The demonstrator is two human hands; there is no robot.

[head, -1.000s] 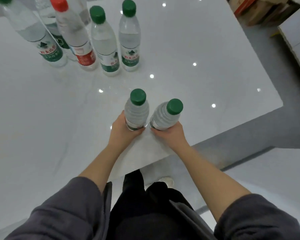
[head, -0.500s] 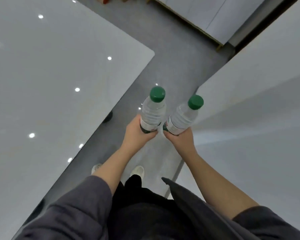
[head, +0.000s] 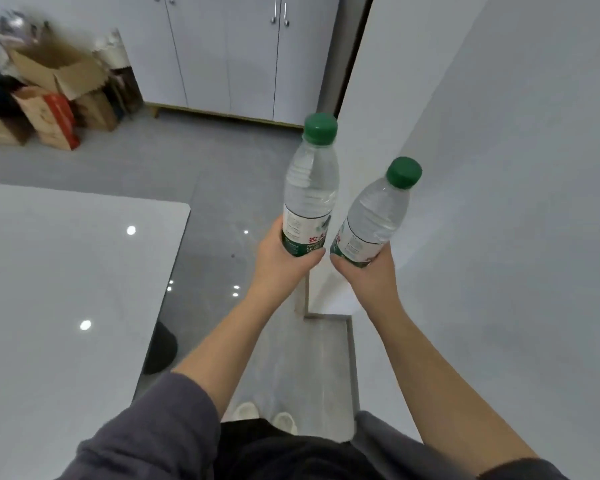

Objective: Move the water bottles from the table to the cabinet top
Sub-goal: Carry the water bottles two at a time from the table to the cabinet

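I hold two clear water bottles with green caps in the air, side by side. My left hand (head: pixel 281 261) grips the base of the left bottle (head: pixel 310 188), which stands nearly upright. My right hand (head: pixel 368 275) grips the base of the right bottle (head: pixel 378 213), which tilts to the right. Both hang over the grey floor, next to the edge of the white cabinet top (head: pixel 516 237) on my right. The white table (head: pixel 66 289) lies to my left; none of the other bottles on it are in view.
White cupboard doors (head: pixel 229 53) stand at the far end of the floor. Cardboard boxes (head: pixel 52 95) are piled at the back left. A grey floor strip (head: pixel 215 216) runs between table and cabinet. My shoes (head: pixel 264 414) show below.
I have lifted both bottles off the table and turned right, away from it. The bottles now sit higher, beside the cabinet top, and the remaining bottles have left the view.
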